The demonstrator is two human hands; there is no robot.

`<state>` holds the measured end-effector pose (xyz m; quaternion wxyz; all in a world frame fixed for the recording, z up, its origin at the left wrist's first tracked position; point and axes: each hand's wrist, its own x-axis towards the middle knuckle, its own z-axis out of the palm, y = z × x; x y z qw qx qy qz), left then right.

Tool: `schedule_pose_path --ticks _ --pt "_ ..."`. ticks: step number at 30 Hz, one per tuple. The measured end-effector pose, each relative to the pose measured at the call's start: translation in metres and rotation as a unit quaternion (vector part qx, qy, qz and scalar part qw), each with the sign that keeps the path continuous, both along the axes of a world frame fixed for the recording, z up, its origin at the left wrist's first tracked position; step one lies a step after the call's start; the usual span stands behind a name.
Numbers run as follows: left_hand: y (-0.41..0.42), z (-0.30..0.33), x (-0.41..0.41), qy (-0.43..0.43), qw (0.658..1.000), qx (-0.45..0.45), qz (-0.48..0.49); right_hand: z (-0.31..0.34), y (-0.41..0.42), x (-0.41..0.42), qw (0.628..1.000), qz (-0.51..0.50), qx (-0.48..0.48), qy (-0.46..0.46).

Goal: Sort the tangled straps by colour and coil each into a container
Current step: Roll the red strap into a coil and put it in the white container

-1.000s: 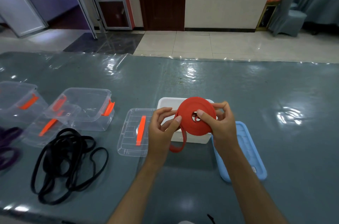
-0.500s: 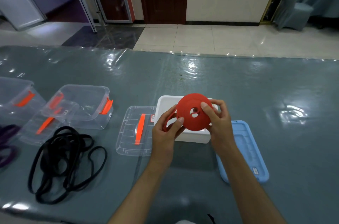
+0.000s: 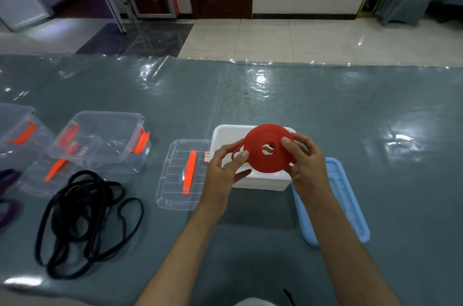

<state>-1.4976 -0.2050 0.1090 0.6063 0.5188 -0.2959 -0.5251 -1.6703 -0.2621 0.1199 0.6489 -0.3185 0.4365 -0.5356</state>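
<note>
Head view: the red strap coil is held up on edge, its flat face turned toward the camera, directly over the white container that stands in the middle of the worktop. The right hand has its grip clamped on the coil's right side, thumb across the near face and fingers curled round the far side. The left hand pinches the short loose tail of strap at the coil's left edge, thumb tip against the rim and fingers curled behind the tail. A small opening shows at the coil's centre.

The relation that matters: the container's open mouth lies straight below and slightly far of the coil, so the drop is short, but the coil's disc stands nearly upright while the container's floor is flat. By my reading, the tail needs tucking in, then the disc wants tipping flat before it goes down. Both hands are equally close; the right carries the weight, so it would likely do the lowering.

Both forearms reach in from the near edge, wrists raised.

To the right lies the blue lid, touching the container's corner. To the left lie a clear lid, clear bins with orange latches, a black strap tangle and, at the frame edge, purple strap.
</note>
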Motion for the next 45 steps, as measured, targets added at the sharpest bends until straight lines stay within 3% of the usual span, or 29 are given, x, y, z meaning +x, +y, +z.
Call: schedule_pose_path --ticks 8,13,21,28,35,39,42,45 --pt "-0.036 0.000 -0.005 0.043 0.997 0.060 0.028 -0.026 -0.021 0.010 0.996 -0.062 0.051 -0.028" --pt "-0.070 -0.019 -0.001 0.020 0.988 0.147 0.045 -0.047 -0.044 0.009 0.989 -0.002 0.094 0.112" --pt "-0.139 -0.077 0.014 -0.024 0.967 0.250 0.039 -0.085 -0.097 0.007 0.893 0.178 0.144 0.388" --pt "-0.177 -0.135 0.016 -0.068 0.939 0.336 0.033 -0.129 -0.131 0.019 0.810 0.303 0.181 0.468" --pt "-0.190 -0.176 0.019 -0.104 0.917 0.384 0.032 -0.161 -0.138 0.026 0.794 0.322 0.209 0.472" --pt "-0.187 -0.184 0.023 -0.111 0.922 0.370 0.040 -0.160 -0.137 0.024 0.780 0.328 0.185 0.500" --pt "-0.183 -0.172 0.025 -0.184 0.920 0.347 -0.013 -0.144 -0.128 0.024 0.773 0.316 0.144 0.531" --pt "-0.172 -0.138 0.027 -0.336 0.885 0.308 -0.096 -0.113 -0.108 0.025 0.771 0.269 0.037 0.575"
